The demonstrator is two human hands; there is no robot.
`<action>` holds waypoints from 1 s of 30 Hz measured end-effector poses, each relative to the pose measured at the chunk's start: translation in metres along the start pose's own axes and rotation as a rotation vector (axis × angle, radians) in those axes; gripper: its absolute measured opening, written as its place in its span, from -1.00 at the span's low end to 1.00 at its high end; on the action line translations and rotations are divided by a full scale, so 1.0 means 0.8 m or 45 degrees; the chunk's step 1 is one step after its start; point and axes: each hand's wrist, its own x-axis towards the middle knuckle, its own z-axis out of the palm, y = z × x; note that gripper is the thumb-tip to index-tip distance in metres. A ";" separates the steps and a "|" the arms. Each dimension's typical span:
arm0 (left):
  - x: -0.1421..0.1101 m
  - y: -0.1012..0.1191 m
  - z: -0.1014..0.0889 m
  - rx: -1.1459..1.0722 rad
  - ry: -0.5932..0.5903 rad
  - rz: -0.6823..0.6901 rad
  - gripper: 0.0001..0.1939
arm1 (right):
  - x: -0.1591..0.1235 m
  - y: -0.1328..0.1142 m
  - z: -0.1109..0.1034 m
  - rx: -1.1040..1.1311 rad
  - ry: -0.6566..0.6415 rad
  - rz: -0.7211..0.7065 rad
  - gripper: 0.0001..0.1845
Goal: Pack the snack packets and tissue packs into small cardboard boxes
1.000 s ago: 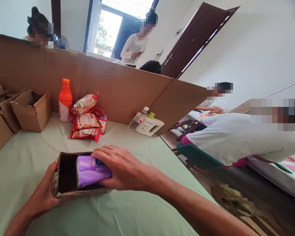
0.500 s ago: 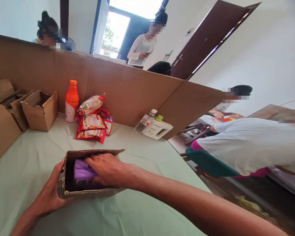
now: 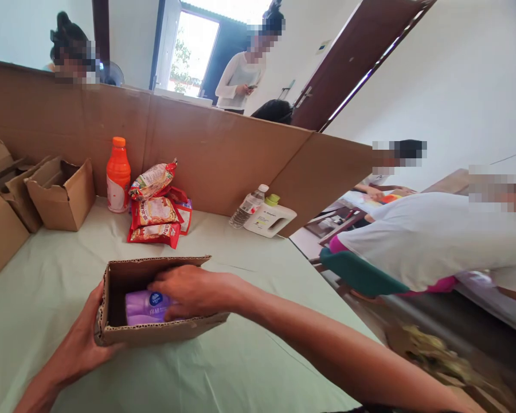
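An open cardboard box (image 3: 172, 334) lies in front of me on the table. My left hand (image 3: 86, 321) grips its left end, thumb and fingers along the edge. Inside the box rests a purple tissue pack (image 3: 141, 307) with a round blue logo facing up. My right hand (image 3: 184, 292) reaches into the box from the right, its fingers curled over the pack's right part. The fingertips and the right end of the pack are partly hidden.
Behind the box are several red snack bags (image 3: 155, 212), an orange bottle (image 3: 118, 178), a clear water bottle (image 3: 248, 206) and a white jug (image 3: 269, 219). Cardboard boxes (image 3: 62, 198) stand at left. A cardboard partition (image 3: 223, 155) closes off the back. A person (image 3: 395, 241) sits at right.
The tissue pack now lies nearer the box's front wall with its logo showing, my right hand still on it. The view has shifted slightly.
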 end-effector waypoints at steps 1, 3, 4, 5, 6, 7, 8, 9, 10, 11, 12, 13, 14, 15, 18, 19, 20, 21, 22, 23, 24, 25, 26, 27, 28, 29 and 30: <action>-0.004 0.001 0.000 0.043 0.011 -0.005 0.01 | -0.014 0.005 -0.002 0.104 0.137 0.004 -0.48; -0.011 0.010 0.000 0.155 0.088 0.023 -0.02 | -0.043 0.015 -0.002 0.299 0.439 0.039 -0.52; -0.014 0.017 0.001 0.205 0.146 0.058 -0.05 | -0.054 0.020 0.001 0.365 0.553 0.063 -0.53; -0.016 0.026 0.001 0.241 0.198 0.107 -0.08 | -0.061 0.023 0.007 0.402 0.623 0.089 -0.53; -0.017 0.035 0.001 0.260 0.243 0.166 -0.11 | -0.066 0.026 0.013 0.412 0.658 0.109 -0.51; -0.017 0.044 0.002 0.271 0.280 0.225 -0.15 | -0.066 0.028 0.020 0.406 0.667 0.125 -0.47; -0.016 0.051 0.004 0.278 0.315 0.277 -0.19 | -0.065 0.029 0.028 0.393 0.661 0.137 -0.42; -0.015 0.057 0.005 0.281 0.342 0.322 -0.23 | -0.062 0.029 0.034 0.381 0.653 0.145 -0.37; -0.013 0.061 0.007 0.283 0.362 0.361 -0.28 | -0.058 0.029 0.039 0.375 0.648 0.144 -0.33; -0.012 0.063 0.008 0.284 0.378 0.386 -0.34 | -0.055 0.029 0.043 0.378 0.645 0.133 -0.31; -0.011 0.064 0.009 0.290 0.389 0.398 -0.38 | -0.053 0.030 0.046 0.390 0.655 0.117 -0.32; -0.010 0.063 0.010 0.306 0.389 0.401 -0.41 | -0.052 0.030 0.048 0.407 0.683 0.098 -0.35; -0.008 0.062 0.011 0.330 0.395 0.392 -0.43 | -0.052 0.031 0.049 0.432 0.738 0.084 -0.40; -0.007 0.062 0.011 0.360 0.404 0.371 -0.44 | -0.054 0.031 0.051 0.464 0.825 0.083 -0.47; 0.000 0.066 0.010 0.447 0.472 0.295 -0.45 | -0.064 0.034 0.059 0.531 1.198 0.122 -0.70; 0.003 0.068 0.010 0.470 0.481 0.279 -0.45 | -0.068 0.035 0.064 0.522 1.316 0.146 -0.75; 0.006 0.071 0.010 0.492 0.486 0.270 -0.45 | -0.072 0.038 0.069 0.497 1.408 0.182 -0.77; 0.009 0.074 0.010 0.517 0.480 0.264 -0.45 | -0.076 0.041 0.075 0.461 1.470 0.223 -0.75; 0.012 0.076 0.010 0.539 0.478 0.257 -0.45 | -0.079 0.044 0.080 0.424 1.499 0.267 -0.68; 0.014 0.076 0.010 0.555 0.472 0.247 -0.44 | -0.082 0.048 0.086 0.397 1.498 0.306 -0.56; 0.016 0.076 0.010 0.561 0.465 0.235 -0.43 | -0.084 0.052 0.091 0.380 1.461 0.315 -0.45; 0.018 0.075 0.010 0.556 0.456 0.226 -0.42 | -0.084 0.056 0.096 0.377 1.386 0.282 -0.38; 0.019 0.074 0.010 0.541 0.433 0.218 -0.41 | -0.084 0.059 0.102 0.385 1.285 0.216 -0.35; 0.020 0.072 0.010 0.521 0.394 0.230 -0.42 | -0.084 0.061 0.108 0.394 1.178 0.132 -0.37; 0.020 0.070 0.011 0.498 0.349 0.255 -0.43 | -0.083 0.062 0.115 0.398 1.079 0.050 -0.38; 0.020 0.068 0.011 0.473 0.312 0.279 -0.45 | -0.083 0.062 0.123 0.391 1.001 -0.014 -0.36; 0.020 0.066 0.012 0.445 0.295 0.298 -0.46 | -0.083 0.061 0.130 0.377 0.943 -0.053 -0.31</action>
